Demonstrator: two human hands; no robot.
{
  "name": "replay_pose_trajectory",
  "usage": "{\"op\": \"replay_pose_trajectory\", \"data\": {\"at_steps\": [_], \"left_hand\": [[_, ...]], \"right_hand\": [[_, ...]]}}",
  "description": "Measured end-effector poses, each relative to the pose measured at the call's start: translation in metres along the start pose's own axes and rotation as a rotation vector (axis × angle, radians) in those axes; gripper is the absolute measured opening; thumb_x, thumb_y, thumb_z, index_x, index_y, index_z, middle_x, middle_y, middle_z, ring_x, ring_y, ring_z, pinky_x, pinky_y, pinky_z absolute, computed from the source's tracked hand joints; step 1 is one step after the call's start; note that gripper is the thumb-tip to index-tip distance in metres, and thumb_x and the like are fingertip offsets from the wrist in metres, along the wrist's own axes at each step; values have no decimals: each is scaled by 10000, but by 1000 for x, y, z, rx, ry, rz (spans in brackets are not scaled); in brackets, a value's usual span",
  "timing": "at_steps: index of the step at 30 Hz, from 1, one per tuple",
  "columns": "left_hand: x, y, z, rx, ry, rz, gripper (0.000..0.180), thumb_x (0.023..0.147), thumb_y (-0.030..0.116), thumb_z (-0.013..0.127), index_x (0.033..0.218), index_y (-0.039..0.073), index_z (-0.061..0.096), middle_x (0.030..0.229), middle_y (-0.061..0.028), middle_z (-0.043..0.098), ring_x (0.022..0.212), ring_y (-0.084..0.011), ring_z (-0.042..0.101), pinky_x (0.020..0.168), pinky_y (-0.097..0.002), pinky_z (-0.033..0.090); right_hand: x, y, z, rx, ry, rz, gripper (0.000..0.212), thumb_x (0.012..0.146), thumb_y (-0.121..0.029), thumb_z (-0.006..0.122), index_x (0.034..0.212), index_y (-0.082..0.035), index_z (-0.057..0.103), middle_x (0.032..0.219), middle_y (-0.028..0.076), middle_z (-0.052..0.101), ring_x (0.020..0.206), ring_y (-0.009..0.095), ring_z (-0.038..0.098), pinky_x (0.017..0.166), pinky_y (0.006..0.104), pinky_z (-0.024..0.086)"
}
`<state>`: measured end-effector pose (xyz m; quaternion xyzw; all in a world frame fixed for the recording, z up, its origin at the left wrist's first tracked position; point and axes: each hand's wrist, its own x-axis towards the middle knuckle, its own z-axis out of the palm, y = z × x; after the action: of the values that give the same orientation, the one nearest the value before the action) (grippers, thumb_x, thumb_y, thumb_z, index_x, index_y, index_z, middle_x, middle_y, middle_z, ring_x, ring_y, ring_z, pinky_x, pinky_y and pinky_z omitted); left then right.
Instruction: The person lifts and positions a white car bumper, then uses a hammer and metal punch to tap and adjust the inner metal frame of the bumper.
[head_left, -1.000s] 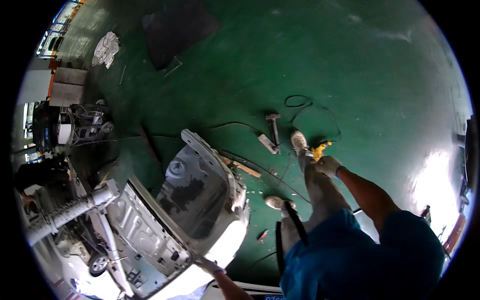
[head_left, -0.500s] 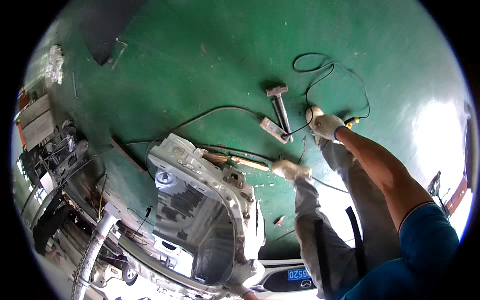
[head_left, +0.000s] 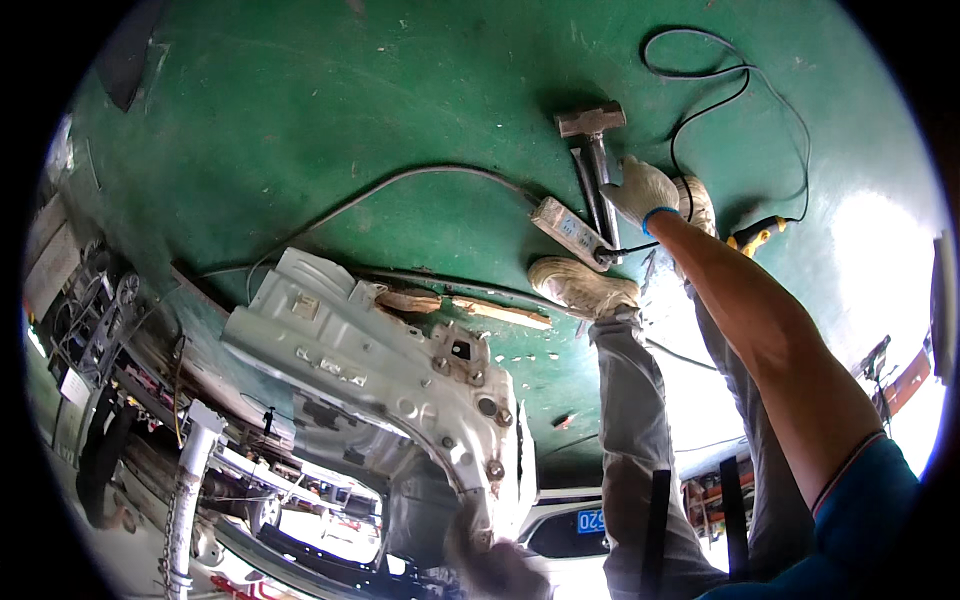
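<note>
At upper right, a white glove with a blue cuff covers the right hand point(head_left: 640, 190); the floor point(head_left: 330, 110) is green, the sleeve point(head_left: 870, 500) blue, the car panel point(head_left: 370, 350) white.

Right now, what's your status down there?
Right gloved hand reaching at grey steel hammer on green floor. Left hand blurred on white car panel. Power strip alongside.
</note>
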<state>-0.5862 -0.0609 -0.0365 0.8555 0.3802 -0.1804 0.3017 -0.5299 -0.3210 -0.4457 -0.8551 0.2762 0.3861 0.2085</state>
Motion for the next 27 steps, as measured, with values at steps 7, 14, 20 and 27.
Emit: {"op": "replay_pose_trajectory", "data": {"at_steps": [7,14,20,27], "left_hand": [[279,-189,191,442,-255,-30,521,1015,266,615,1442,-14,507,1203,-185,677,1051,-268,656,891,-379,511],[464,-190,218,1277,-202,-54,429,861,346,769,1222,121,712,1273,-92,720,1138,-264,708,875,-397,569],[506,-150,233,1873,-475,-51,468,712,367,896,1128,193,774,1153,-15,772,1093,-223,739,869,-386,587],[531,-61,249,-561,246,-123,509,995,114,566,1497,49,507,1476,-156,579,1237,-337,615,1053,-482,495]], "right_hand": [[12,6,-8,13,-153,-80,512,878,-408,662,1252,-58,647,1083,215,739,1016,407,716,860,513,584],[128,-35,-112,-111,479,-534,443,1013,-300,615,1394,-73,600,1316,150,690,1131,296,711,986,404,587],[220,-147,-136,-247,702,-726,577,932,-383,661,1412,-75,578,1505,173,532,1390,338,510,1148,461,447],[263,-168,-103,-369,926,-859,522,1003,-305,641,1472,-107,528,1516,124,547,1384,309,546,1158,453,462]]}}
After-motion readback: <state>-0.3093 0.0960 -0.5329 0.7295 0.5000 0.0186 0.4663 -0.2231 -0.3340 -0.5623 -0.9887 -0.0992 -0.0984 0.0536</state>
